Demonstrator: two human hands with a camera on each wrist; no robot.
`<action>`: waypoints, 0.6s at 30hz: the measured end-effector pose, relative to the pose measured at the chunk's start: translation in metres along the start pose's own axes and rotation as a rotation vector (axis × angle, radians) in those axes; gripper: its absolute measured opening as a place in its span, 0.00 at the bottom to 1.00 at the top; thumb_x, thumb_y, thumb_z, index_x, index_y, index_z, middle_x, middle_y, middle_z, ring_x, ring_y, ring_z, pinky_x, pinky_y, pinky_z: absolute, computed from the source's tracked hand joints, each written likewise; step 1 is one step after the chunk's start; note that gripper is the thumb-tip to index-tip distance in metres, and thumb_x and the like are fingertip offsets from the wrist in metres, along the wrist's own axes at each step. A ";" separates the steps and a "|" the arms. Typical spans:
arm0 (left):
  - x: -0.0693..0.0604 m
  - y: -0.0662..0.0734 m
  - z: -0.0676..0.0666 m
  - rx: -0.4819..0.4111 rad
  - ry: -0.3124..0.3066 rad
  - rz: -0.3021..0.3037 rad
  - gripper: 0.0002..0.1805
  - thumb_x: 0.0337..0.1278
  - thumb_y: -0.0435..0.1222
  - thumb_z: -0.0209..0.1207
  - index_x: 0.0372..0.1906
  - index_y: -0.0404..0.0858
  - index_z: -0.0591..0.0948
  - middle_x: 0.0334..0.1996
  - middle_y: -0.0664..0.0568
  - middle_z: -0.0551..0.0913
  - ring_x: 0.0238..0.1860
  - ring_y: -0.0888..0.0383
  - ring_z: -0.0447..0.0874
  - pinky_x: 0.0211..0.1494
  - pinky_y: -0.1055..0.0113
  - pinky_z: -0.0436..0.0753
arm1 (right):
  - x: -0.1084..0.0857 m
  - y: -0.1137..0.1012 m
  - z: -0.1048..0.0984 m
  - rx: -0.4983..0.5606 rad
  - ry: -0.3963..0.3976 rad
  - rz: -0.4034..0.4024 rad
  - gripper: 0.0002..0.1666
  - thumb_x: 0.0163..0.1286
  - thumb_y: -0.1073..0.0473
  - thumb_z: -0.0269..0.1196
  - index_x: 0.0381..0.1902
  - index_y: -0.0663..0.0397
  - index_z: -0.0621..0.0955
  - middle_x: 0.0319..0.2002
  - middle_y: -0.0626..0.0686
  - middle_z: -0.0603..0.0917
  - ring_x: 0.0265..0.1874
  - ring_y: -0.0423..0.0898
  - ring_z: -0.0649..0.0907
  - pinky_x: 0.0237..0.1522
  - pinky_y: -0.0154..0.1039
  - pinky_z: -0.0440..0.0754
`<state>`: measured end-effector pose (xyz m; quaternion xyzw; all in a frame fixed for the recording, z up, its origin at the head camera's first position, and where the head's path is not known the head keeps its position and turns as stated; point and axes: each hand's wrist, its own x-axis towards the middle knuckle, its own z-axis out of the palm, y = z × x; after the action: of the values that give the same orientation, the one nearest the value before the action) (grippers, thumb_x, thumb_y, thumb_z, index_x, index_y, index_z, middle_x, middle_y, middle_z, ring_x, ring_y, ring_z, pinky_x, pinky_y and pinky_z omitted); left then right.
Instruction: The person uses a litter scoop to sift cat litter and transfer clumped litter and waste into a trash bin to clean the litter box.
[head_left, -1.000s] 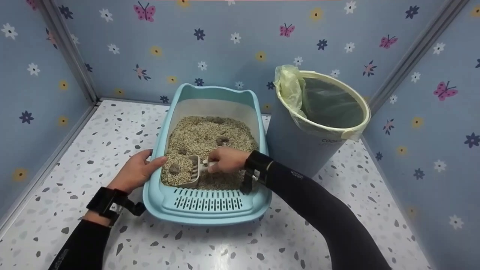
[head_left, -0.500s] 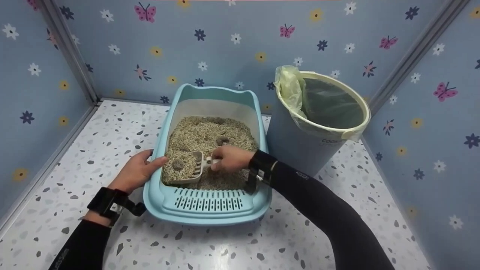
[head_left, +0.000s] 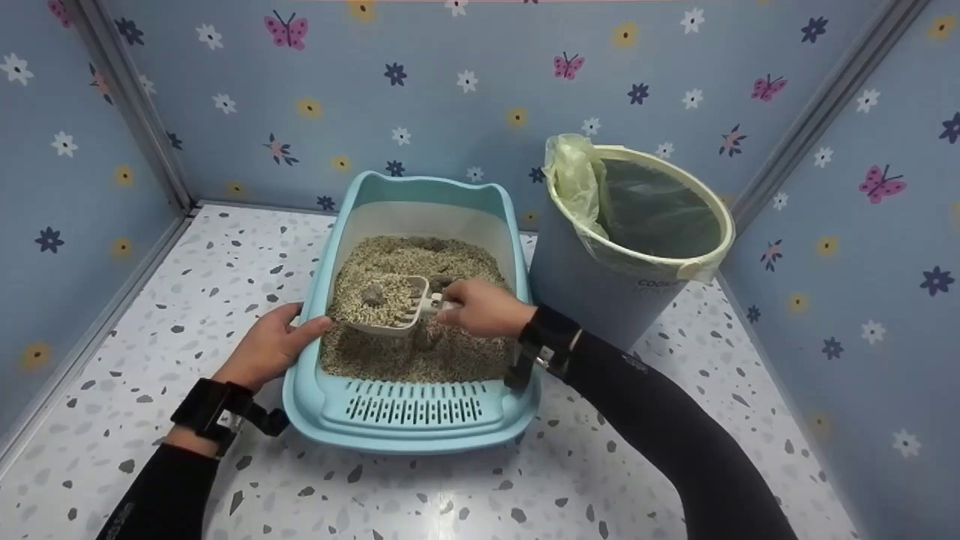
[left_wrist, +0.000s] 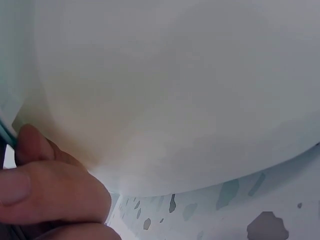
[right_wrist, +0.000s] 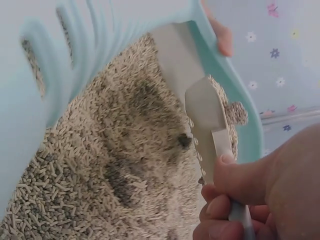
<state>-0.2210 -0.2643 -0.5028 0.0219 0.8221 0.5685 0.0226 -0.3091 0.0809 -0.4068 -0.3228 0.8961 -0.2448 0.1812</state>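
A blue litter box (head_left: 414,433) holds tan pellet litter (head_left: 450,367). My right hand (head_left: 484,306) grips the handle of a pale slotted scoop (head_left: 415,322), heaped with litter and a grey clump (head_left: 373,294). In the right wrist view the scoop (right_wrist: 205,107) is raised above the litter, with the clump (right_wrist: 236,113) on top. My left hand (head_left: 270,345) holds the box's left rim, thumb on top; the left wrist view has its curled fingers (left_wrist: 55,192) against the box's pale outer side (left_wrist: 190,100).
A grey-blue bin (head_left: 592,277) with a pale yellow liner (head_left: 574,176) folded over its rim stands close to the right of the box. Flowered wall panels (head_left: 450,97) enclose the speckled floor (head_left: 375,495) at the back and sides.
My right hand has lifted the loaded scoop up out of the litter and moved it back and to the right. The left hand keeps its hold on the rim.
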 end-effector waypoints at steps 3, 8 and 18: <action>0.001 -0.001 0.000 0.002 0.004 -0.004 0.38 0.84 0.49 0.63 0.76 0.22 0.71 0.44 0.33 0.89 0.34 0.54 0.92 0.40 0.63 0.91 | -0.007 -0.003 -0.004 0.023 0.035 0.009 0.14 0.85 0.53 0.66 0.37 0.50 0.79 0.27 0.45 0.72 0.25 0.42 0.70 0.35 0.39 0.70; 0.001 -0.003 -0.001 0.032 0.017 -0.010 0.36 0.83 0.50 0.63 0.73 0.23 0.74 0.43 0.39 0.87 0.34 0.55 0.89 0.40 0.64 0.89 | -0.018 -0.005 -0.010 0.059 0.088 0.025 0.13 0.85 0.53 0.67 0.38 0.51 0.81 0.28 0.44 0.74 0.25 0.41 0.72 0.33 0.39 0.72; 0.002 -0.003 -0.001 0.029 0.010 -0.015 0.36 0.83 0.50 0.63 0.73 0.22 0.74 0.45 0.36 0.87 0.34 0.54 0.90 0.39 0.63 0.90 | -0.043 -0.003 -0.021 0.123 0.184 0.120 0.09 0.84 0.55 0.68 0.43 0.54 0.86 0.27 0.45 0.76 0.23 0.42 0.72 0.30 0.40 0.73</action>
<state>-0.2232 -0.2664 -0.5049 0.0129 0.8305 0.5564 0.0224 -0.2865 0.1140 -0.3810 -0.2331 0.9099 -0.3166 0.1321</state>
